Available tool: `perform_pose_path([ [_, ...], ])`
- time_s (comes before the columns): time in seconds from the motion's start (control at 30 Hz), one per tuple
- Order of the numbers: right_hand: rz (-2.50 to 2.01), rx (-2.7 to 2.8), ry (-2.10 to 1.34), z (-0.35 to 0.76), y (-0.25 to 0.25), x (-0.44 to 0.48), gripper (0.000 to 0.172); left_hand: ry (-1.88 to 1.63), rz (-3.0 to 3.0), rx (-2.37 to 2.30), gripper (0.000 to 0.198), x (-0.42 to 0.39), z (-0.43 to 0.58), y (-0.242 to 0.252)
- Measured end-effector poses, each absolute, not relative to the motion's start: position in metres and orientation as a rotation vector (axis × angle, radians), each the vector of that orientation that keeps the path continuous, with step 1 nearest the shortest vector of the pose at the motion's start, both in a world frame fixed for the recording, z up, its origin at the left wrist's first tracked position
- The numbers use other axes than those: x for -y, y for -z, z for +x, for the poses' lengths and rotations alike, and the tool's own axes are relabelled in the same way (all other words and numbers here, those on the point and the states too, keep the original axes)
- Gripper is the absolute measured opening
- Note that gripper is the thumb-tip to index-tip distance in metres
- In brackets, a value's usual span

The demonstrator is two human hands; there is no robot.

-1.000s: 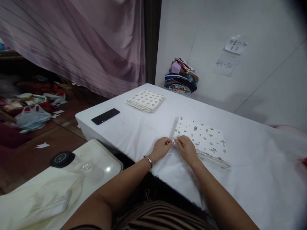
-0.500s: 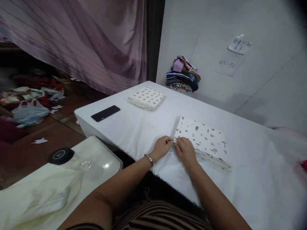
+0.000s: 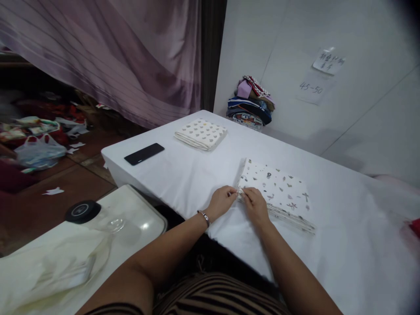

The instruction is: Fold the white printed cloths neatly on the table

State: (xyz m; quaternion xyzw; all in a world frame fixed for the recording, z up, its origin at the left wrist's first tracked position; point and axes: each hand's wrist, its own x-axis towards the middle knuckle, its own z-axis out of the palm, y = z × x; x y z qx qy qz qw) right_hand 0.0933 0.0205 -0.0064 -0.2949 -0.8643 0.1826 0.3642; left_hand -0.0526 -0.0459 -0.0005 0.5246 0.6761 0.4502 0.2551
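Note:
A folded white cloth (image 3: pixel 278 186) printed with small plants and animals lies on the white-covered table (image 3: pixel 197 183) in front of me. At its near left corner, my left hand (image 3: pixel 223 202) pinches the edge between thumb and fingers. Right beside it, my right hand (image 3: pixel 255 204) is closed on the same corner, its fingertips almost touching the left ones. The layered near edge of the cloth shows to the right of my right hand. Farther back on the table rests a second folded cloth (image 3: pixel 201 132), cream with a small grey pattern.
A black phone (image 3: pixel 144 154) lies near the table's left edge. At the back, against the wall, is a stack of folded clothes (image 3: pixel 250 105). On the lower left, a white surface (image 3: pixel 131 201) carries a round black object (image 3: pixel 83 211). A purple curtain (image 3: pixel 141 57) hangs behind.
Both hands stay at the cloth's corner with only slight finger movement. The view has shifted a little; the cloths and phone lie as before.

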Motion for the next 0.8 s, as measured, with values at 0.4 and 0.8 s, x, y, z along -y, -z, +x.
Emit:
perform_pose_path([
  [0.4,-0.757,2.342,-0.287,0.0919,0.0033,-0.0141,0.025,-1.282,1.421,-1.737,0.015,0.0453,-0.0543,0.0045],
  [0.8,-0.841,2.193,-0.499,0.0915,0.0006,-0.0147,0.017,-1.378,1.369,-1.783,0.014,0.0447,-0.054,0.0062],
])
